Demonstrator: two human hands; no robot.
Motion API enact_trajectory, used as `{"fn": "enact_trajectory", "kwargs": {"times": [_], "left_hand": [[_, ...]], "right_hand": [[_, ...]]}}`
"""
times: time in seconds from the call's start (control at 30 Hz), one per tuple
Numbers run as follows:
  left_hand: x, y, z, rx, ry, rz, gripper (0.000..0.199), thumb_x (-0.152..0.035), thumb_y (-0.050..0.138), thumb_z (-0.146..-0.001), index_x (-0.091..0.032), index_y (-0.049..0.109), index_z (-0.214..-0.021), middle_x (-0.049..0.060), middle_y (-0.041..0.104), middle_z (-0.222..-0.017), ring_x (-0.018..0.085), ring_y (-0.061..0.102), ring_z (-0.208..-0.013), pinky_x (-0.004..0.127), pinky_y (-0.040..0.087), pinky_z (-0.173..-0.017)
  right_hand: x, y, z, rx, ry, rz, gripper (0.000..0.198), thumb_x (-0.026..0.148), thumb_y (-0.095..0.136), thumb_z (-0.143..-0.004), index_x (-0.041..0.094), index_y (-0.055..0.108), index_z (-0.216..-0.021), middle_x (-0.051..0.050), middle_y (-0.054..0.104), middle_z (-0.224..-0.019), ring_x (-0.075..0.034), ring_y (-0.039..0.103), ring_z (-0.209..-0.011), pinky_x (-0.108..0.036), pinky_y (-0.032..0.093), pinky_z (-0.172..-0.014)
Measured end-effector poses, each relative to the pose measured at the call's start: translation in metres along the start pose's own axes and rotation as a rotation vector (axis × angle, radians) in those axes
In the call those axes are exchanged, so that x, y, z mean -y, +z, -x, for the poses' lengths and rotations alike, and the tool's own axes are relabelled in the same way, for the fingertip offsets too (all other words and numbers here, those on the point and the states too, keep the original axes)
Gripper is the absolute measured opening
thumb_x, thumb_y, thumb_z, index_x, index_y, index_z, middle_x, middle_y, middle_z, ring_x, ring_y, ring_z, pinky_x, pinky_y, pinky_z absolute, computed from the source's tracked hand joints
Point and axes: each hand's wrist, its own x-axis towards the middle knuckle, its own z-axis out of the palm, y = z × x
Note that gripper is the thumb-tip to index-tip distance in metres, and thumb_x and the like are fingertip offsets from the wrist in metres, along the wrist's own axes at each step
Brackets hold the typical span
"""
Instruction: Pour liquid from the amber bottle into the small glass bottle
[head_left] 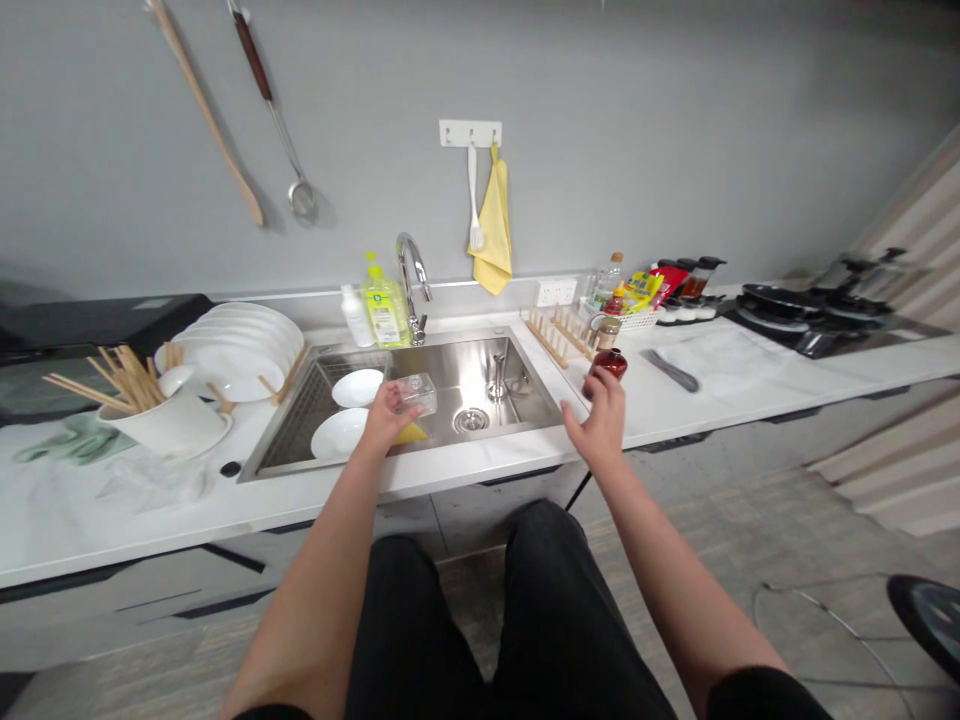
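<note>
My left hand (pixel 385 418) is closed on a small clear plastic box (pixel 417 394), held above the front of the steel sink (pixel 540 405). Below it, a yellow cloth or sponge (pixel 412 433) shows partly at the sink's front edge. Two white bowls (pixel 358 387) sit to the left, on the sink's rack side. Over the counter right of the sink is my right hand (pixel 602 415), its thumb spread apart from the fingers. Those fingers overlap a dark red bottle (pixel 611 362); whether they touch it I cannot tell.
A wooden rack (pixel 551 338), a glass jar (pixel 606 332) and a seasoning basket (pixel 637 318) stand behind my right hand. Grey tongs (pixel 670 370) lie farther right. Left are stacked plates (pixel 240 365) and a white utensil holder (pixel 169 422). The faucet (pixel 412 285) rises behind the sink.
</note>
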Motion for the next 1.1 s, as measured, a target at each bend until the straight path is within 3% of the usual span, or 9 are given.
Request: {"fn": "enact_trajectory", "kwargs": {"times": [0.1, 0.17, 0.3, 0.43, 0.53, 0.73, 0.93, 1.1], "left_hand": [[0.000, 0.001, 0.002, 0.035, 0.011, 0.003, 0.081, -0.061, 0.104, -0.063, -0.024, 0.060, -0.120, 0.012, 0.079, -0.121, 0.031, 0.079, -0.112, 0.051, 0.065, -0.104], [-0.003, 0.000, 0.004, 0.040, 0.028, -0.018, 0.081, -0.059, 0.103, -0.065, -0.022, 0.065, -0.127, 0.015, 0.078, -0.128, 0.033, 0.078, -0.119, 0.050, 0.064, -0.106], [-0.008, -0.004, 0.013, 0.035, 0.062, -0.091, 0.078, -0.059, 0.099, -0.073, -0.023, 0.074, -0.138, 0.016, 0.073, -0.140, 0.036, 0.073, -0.131, 0.047, 0.063, -0.103], [-0.010, -0.007, 0.025, 0.114, 0.080, -0.145, 0.079, -0.059, 0.098, -0.078, -0.022, 0.078, -0.144, 0.016, 0.077, -0.134, 0.037, 0.074, -0.126, 0.044, 0.062, -0.096], [-0.009, -0.006, 0.030, 0.187, 0.084, -0.156, 0.080, -0.060, 0.099, -0.079, -0.022, 0.080, -0.147, 0.016, 0.079, -0.134, 0.037, 0.075, -0.124, 0.043, 0.061, -0.094], [-0.011, -0.002, 0.032, 0.226, 0.082, -0.165, 0.084, -0.064, 0.101, -0.077, -0.022, 0.080, -0.147, 0.017, 0.078, -0.140, 0.037, 0.074, -0.126, 0.043, 0.059, -0.095], [-0.010, -0.005, 0.048, 0.170, 0.064, -0.184, 0.085, -0.062, 0.098, -0.080, -0.023, 0.076, -0.152, 0.018, 0.078, -0.146, 0.036, 0.076, -0.125, 0.043, 0.061, -0.094], [-0.011, -0.026, 0.070, -0.042, 0.040, -0.261, 0.059, -0.057, 0.080, -0.097, -0.022, 0.076, -0.145, 0.016, 0.080, -0.137, 0.029, 0.077, -0.115, 0.040, 0.062, -0.090]], "right_hand": [[0.065, 0.039, 0.008, 0.357, -0.189, -0.289, 0.063, 0.045, 0.080, -0.100, 0.028, 0.066, -0.158, -0.019, 0.069, -0.159, -0.044, 0.063, -0.154, -0.069, 0.048, -0.134], [0.101, 0.072, 0.005, 0.497, -0.163, -0.465, 0.072, 0.051, 0.087, -0.095, 0.030, 0.066, -0.161, -0.017, 0.068, -0.163, -0.042, 0.065, -0.152, -0.066, 0.053, -0.130], [0.146, 0.133, -0.001, 0.609, 0.064, -0.685, 0.101, 0.063, 0.099, -0.077, 0.030, 0.062, -0.165, -0.020, 0.057, -0.174, -0.037, 0.075, -0.130, -0.055, 0.070, -0.100], [0.156, 0.167, 0.008, 0.578, 0.189, -0.795, 0.109, 0.068, 0.100, -0.068, 0.030, 0.062, -0.163, -0.017, 0.066, -0.164, -0.023, 0.074, -0.094, -0.044, 0.068, -0.083], [0.152, 0.174, 0.016, 0.583, 0.172, -0.859, 0.104, 0.065, 0.101, -0.068, 0.030, 0.065, -0.159, -0.011, 0.076, -0.147, -0.018, 0.067, -0.080, -0.039, 0.065, -0.079], [0.151, 0.169, 0.017, 0.622, 0.167, -0.906, 0.084, 0.050, 0.104, -0.068, 0.028, 0.073, -0.143, -0.005, 0.081, -0.112, -0.020, 0.066, -0.078, -0.038, 0.063, -0.079], [0.150, 0.169, 0.016, 0.607, 0.141, -0.885, 0.067, 0.042, 0.096, -0.068, 0.026, 0.069, -0.127, -0.003, 0.078, -0.119, -0.020, 0.065, -0.082, -0.037, 0.058, -0.081], [0.146, 0.172, 0.017, 0.634, 0.098, -0.863, 0.066, 0.042, 0.093, -0.069, 0.025, 0.066, -0.127, -0.005, 0.077, -0.126, -0.021, 0.068, -0.087, -0.038, 0.056, -0.086]]}}
